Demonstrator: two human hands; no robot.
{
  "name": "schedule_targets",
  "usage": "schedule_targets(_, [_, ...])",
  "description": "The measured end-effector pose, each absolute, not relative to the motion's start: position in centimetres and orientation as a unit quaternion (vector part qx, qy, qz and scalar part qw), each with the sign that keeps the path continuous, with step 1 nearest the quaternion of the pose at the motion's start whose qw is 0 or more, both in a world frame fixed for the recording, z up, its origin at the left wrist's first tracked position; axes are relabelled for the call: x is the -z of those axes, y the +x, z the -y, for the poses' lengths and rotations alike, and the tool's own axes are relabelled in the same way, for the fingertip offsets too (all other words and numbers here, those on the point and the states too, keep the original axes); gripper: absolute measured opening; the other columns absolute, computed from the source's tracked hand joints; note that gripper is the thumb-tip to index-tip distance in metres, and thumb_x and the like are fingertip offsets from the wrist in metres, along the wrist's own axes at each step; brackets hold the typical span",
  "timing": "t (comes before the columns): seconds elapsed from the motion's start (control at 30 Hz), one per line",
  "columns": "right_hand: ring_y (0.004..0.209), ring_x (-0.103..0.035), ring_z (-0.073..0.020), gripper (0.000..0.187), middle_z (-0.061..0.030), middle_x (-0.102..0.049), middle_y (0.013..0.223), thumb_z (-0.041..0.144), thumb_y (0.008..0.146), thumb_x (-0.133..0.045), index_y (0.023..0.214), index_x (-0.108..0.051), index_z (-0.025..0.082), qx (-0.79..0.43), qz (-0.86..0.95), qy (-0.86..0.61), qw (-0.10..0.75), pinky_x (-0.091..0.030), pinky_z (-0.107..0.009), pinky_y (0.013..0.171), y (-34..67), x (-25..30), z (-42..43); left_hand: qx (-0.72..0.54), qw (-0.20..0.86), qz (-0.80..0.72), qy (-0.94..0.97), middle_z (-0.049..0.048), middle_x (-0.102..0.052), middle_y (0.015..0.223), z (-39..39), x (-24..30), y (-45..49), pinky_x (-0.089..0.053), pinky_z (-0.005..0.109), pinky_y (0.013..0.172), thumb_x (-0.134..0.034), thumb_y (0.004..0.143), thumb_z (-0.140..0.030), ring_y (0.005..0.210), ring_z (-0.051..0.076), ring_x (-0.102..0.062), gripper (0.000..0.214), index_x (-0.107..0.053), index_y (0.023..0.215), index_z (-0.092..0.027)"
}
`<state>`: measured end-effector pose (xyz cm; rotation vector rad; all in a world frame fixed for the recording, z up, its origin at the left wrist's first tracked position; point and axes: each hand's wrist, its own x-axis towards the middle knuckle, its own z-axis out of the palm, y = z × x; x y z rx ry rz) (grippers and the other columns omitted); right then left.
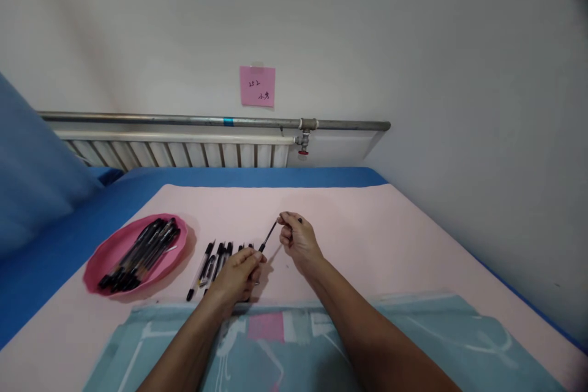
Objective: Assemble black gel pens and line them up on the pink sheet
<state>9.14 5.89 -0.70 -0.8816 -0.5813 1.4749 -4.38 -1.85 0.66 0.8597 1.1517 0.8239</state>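
Observation:
My left hand [239, 274] is closed around the lower part of a pen, whose black collar [262, 247] sticks out past the fingers. From that collar a thin dark refill [270, 234] slants up to the right. Its far end is pinched between the thumb and fingertips of my right hand [298, 240]. A small black piece [300, 220] shows at the right hand's fingers; what it is I cannot tell. Left of and partly behind my left hand, several clear pens with black caps [200, 271] lie side by side on the pink sheet.
At the left, a pink scalloped dish [90, 269] holds a pile of black pens [142, 254]. A blue-green patterned cloth [422, 334] covers the near edge. Behind the blue-edged table stand a radiator [211, 153] and a pipe [179, 119]; a pink note [258, 86] is taped above.

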Motion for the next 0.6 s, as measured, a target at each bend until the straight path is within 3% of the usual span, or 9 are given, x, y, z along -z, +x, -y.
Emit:
schedule_targets(0.13, [0.036,-0.033,-0.0014,0.021,0.0034,-0.057,0.061,0.024,0.059,-0.067,0.07,-0.05,0.017,-0.635,0.264,-0.395,0.609,-0.019,-0.015,0.031,9.1,0.8,-5.8,-0.378,0.673,-0.515,0.372,-0.0113,-0.036,0.048,1.7,-0.6,-4.7,-0.005,0.013,0.032,-0.057,0.065,-0.048,0.03,-0.001,-0.018,0.034,-0.047,0.077,-0.018])
schedule_targets(0.37, [0.034,-0.031,-0.0004,0.016,0.0009,-0.063,0.071,0.023,0.061,-0.063,0.068,-0.05,0.017,-0.676,0.374,-0.363,0.521,-0.019,-0.016,0.031,7.6,0.4,-4.1,-0.401,0.667,-0.517,0.357,-0.0111,-0.036,0.048,1.4,0.0,-5.0,-0.008,0.012,0.03,-0.057,0.066,-0.049,0.03,-0.001,-0.019,0.034,-0.048,0.079,-0.018])
schedule_targets(0.6, [0.032,-0.03,-0.0008,0.012,0.0051,-0.056,0.057,0.022,0.06,-0.061,0.065,-0.052,0.016,-0.629,0.419,-0.419,0.503,-0.02,-0.017,0.031,7.2,0.4,-3.6,-0.395,0.662,-0.519,0.368,-0.0107,-0.038,0.049,1.4,0.3,-5.0,-0.008,0.012,0.03,-0.056,0.067,-0.047,0.03,-0.001,-0.02,0.032,-0.048,0.079,-0.019])
